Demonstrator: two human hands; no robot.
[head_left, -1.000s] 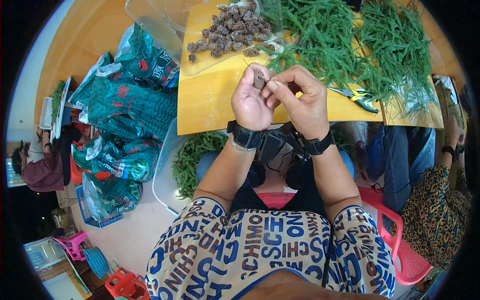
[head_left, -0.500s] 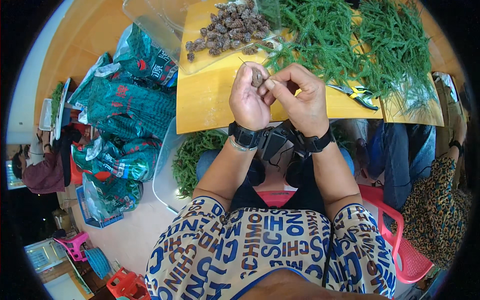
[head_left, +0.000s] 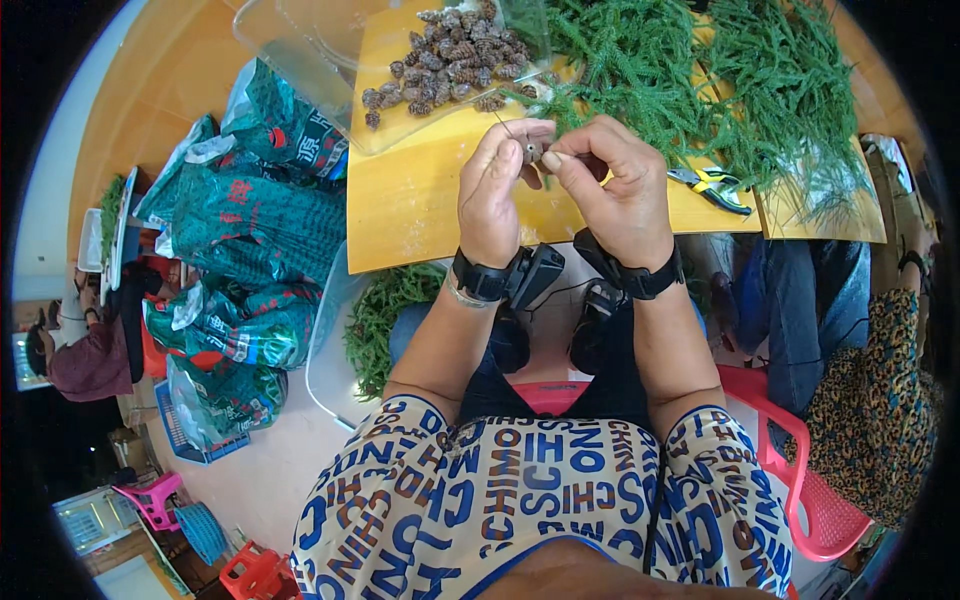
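Between my hands, above the near edge of the yellow table (head_left: 410,215), is a small brown pine cone (head_left: 532,150). My left hand (head_left: 495,195) has its fingers closed around the cone from the left. A thin dark wire (head_left: 503,124) sticks up past the left fingertips. My right hand (head_left: 615,180) pinches with thumb and forefinger at the cone's right side; whatever lies in that pinch is too small to make out. Beyond my hands, several loose pine cones (head_left: 455,65) are heaped in a clear plastic tray (head_left: 385,137).
Green artificial pine sprigs (head_left: 640,80) cover the table's far right. Yellow-and-black pliers (head_left: 712,186) lie right of my right hand. Full green plastic bags (head_left: 255,225) are piled at the left. Another person's patterned sleeve (head_left: 890,340) is at the right; a red chair (head_left: 820,490) stands there.
The cone has turned in my fingers, and its end now faces up more. My right hand has shifted slightly right, and the wrists have moved apart. The whole view has moved a little.
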